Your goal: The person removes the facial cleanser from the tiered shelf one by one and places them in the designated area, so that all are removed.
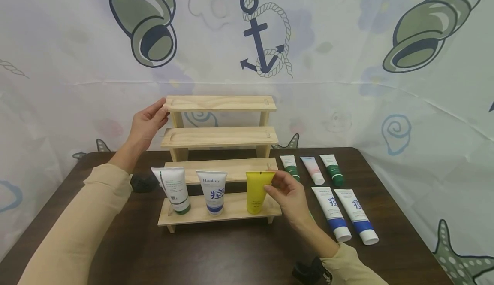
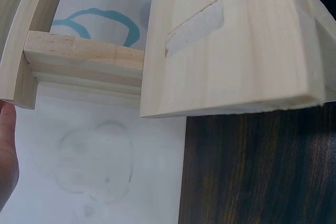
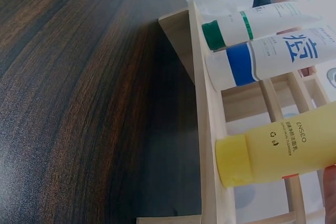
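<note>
Plainly, in the head view, the left hand (image 1: 148, 121) grips the wooden rack (image 1: 220, 136) at its top shelf's nine o'clock end; the right hand (image 1: 287, 192) pinches the yellow tube (image 1: 255, 195) at the lowest shelf's three o'clock end. The left wrist view shows a finger (image 2: 7, 132) between eight and nine o'clock, touching a board's end. In the right wrist view, the yellow tube stands cap down at four o'clock.
</note>
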A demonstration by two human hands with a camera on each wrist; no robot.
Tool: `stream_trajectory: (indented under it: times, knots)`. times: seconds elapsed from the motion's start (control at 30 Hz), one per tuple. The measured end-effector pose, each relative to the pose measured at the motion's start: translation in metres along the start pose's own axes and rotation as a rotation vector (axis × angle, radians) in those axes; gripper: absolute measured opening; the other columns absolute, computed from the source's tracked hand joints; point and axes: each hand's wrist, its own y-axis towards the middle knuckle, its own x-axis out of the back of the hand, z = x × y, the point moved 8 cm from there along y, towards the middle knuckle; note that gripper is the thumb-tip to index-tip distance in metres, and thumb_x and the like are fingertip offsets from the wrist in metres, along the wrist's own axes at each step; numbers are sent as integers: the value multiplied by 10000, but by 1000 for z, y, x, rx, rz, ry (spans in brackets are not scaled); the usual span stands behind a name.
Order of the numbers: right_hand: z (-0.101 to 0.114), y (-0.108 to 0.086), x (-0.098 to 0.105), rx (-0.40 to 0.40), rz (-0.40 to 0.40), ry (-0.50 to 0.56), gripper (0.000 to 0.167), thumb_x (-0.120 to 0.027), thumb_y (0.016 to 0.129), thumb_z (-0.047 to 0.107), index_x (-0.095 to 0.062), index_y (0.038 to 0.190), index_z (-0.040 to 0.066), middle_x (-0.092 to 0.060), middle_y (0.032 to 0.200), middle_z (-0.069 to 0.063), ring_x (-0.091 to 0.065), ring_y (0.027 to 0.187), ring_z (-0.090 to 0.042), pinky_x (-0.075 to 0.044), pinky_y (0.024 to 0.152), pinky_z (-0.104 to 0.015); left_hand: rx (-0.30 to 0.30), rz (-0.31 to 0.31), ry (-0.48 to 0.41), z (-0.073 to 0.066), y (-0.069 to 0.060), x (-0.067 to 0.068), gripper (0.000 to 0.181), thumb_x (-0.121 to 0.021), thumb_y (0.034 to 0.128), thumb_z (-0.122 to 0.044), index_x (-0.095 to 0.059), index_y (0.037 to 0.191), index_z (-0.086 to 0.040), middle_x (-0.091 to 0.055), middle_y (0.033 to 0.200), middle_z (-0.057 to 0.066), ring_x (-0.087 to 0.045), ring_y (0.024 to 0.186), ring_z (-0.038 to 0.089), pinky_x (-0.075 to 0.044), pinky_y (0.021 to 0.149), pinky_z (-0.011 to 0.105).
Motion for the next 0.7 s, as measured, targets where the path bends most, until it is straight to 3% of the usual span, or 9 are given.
stream_trajectory:
  times: [0.2,0.5,0.7]
  knots:
    - [2,-1,0,16,-11,7,295,-669,807,-88,-593,1092,-79,-661,985,102,-628,949,-82,-548,856,-194,-5,-7,77,0,1,0,619,-556,921,-339,-335,1463,-137,-327,1503,121,-367,1353,235,-375,1056,260]
    - [6,-1,6,7,-39,-5,285,-688,800,-73,-608,1073,-74,-655,968,67,-627,895,-102,-558,810,-191,-5,-4,34,1,2,0,601,-563,931,-294,-336,1459,-118,-314,1500,138,-359,1355,240,-357,1066,275]
    - [13,-2,27,-53,-54,-33,304,-678,830,-32,-590,1119,-57,-654,980,56,-618,884,-123,-570,783,-203,-18,14,-33,-3,1,0,602,-575,929,-277,-338,1453,-96,-306,1496,145,-375,1346,207,-339,1065,274]
